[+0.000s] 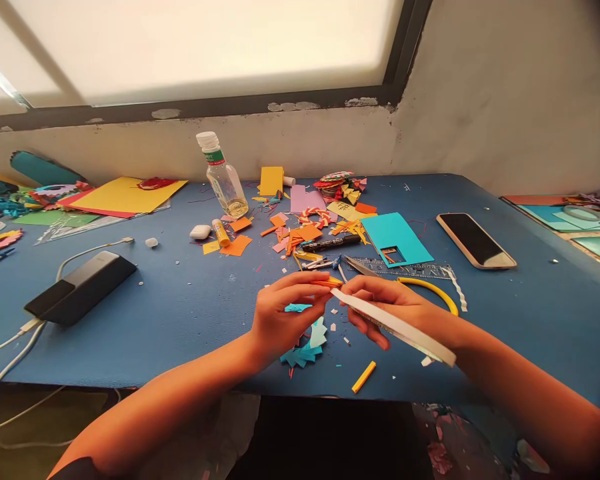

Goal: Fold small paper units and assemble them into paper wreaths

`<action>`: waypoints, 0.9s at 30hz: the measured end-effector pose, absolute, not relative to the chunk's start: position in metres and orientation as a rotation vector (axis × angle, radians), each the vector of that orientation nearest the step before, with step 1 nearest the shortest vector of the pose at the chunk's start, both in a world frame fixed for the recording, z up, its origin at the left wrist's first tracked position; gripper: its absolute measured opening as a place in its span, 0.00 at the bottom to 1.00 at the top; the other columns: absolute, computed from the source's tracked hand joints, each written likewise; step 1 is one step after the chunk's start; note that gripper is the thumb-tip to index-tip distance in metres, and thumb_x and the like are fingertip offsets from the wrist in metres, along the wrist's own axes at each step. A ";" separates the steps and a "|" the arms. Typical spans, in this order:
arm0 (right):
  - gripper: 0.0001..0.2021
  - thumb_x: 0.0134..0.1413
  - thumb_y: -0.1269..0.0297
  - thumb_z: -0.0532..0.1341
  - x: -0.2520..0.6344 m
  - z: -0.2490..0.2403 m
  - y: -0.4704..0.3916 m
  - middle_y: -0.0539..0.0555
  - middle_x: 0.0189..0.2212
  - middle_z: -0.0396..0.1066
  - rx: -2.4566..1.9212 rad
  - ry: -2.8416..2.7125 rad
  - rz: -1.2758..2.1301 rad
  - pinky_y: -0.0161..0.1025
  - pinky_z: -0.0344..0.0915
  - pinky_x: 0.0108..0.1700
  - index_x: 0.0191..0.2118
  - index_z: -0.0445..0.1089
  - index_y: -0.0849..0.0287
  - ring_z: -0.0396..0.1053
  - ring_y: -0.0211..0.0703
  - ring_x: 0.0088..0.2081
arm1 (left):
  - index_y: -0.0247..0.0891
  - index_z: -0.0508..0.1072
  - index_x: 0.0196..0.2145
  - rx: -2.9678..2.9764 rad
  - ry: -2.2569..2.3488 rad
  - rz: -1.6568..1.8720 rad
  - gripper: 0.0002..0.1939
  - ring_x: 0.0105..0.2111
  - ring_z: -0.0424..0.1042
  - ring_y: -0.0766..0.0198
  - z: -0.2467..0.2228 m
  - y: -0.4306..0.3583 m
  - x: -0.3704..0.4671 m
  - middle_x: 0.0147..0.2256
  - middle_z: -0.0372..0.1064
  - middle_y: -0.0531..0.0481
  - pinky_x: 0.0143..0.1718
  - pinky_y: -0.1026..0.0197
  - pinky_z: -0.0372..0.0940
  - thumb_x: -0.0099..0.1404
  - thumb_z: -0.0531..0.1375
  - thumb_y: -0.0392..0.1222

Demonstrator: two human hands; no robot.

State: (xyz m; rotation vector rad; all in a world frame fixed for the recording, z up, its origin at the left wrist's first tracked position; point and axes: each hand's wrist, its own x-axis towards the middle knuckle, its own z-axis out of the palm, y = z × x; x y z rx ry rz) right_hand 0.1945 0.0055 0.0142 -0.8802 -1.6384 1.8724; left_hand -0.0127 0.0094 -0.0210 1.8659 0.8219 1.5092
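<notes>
My left hand (290, 307) pinches a small orange and yellow folded paper piece (330, 283) between thumb and fingers. Close against it, my right hand (385, 303) grips a long, narrow white strip (405, 330), which slants down over the wrist; whether it is paper or tape I cannot tell. One end of the strip meets the folded piece at my fingertips. Below my left hand lies a ring of folded blue paper (307, 350), partly covered. Scissors with a yellow handle (433, 290) rest behind my right hand. A small yellow paper stick (364, 377) lies near the table edge.
Behind my hands are paper scraps (305, 233), a black marker (333, 243), a glue stick (221, 233), a clear ruler (415, 269) and a turquoise sheet (397, 233). A bottle (225, 180) stands farther back. A phone (475, 240) lies right, a black cabled device (80, 287) left.
</notes>
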 end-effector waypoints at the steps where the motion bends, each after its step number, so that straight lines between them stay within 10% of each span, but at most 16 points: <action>1: 0.12 0.60 0.55 0.57 0.195 0.013 0.005 0.47 0.26 0.65 -0.831 -1.597 1.928 0.29 0.60 0.23 0.43 0.64 0.57 0.63 0.30 0.21 | 0.39 0.79 0.35 1.865 0.832 1.518 0.09 0.38 0.77 0.61 -0.021 0.010 -0.013 0.41 0.77 0.45 0.33 0.63 0.77 0.55 0.64 0.30; 20: 0.17 0.59 0.55 0.58 0.193 0.013 0.004 0.49 0.27 0.66 -0.773 -1.632 1.863 0.31 0.60 0.25 0.49 0.66 0.59 0.63 0.31 0.22 | 0.38 0.76 0.35 1.627 0.721 1.683 0.09 0.35 0.77 0.64 -0.019 0.012 -0.012 0.34 0.76 0.50 0.36 0.64 0.75 0.56 0.64 0.29; 27: 0.16 0.61 0.56 0.57 0.197 0.009 0.004 0.50 0.29 0.65 -0.847 -1.725 1.758 0.31 0.61 0.27 0.51 0.68 0.56 0.63 0.33 0.27 | 0.43 0.72 0.48 1.383 0.643 1.522 0.23 0.38 0.76 0.64 -0.015 0.015 -0.011 0.44 0.71 0.47 0.41 0.62 0.74 0.55 0.66 0.31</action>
